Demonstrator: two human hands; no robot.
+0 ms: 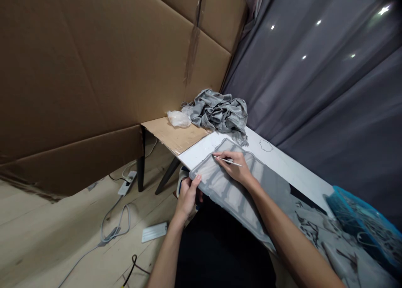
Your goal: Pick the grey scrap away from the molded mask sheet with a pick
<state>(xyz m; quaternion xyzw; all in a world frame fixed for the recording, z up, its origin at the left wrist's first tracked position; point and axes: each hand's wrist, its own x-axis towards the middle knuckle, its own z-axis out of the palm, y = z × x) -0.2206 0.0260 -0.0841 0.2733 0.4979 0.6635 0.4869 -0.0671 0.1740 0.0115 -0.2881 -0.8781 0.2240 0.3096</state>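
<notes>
Black-clothed lap [224,250]: just below the flat grey sheet with pale panels [230,194]
Sheet: partly over the white counter [197,152], its near edge overhanging
Left hand [188,191]: gripping the sheet's near-left corner, thumb on top
Right hand [235,165]: closed around a slim white pen-like tool [235,163], tip near the sheet
Crumpled grey cloth [220,110]: heaped beyond the sheet
</notes>
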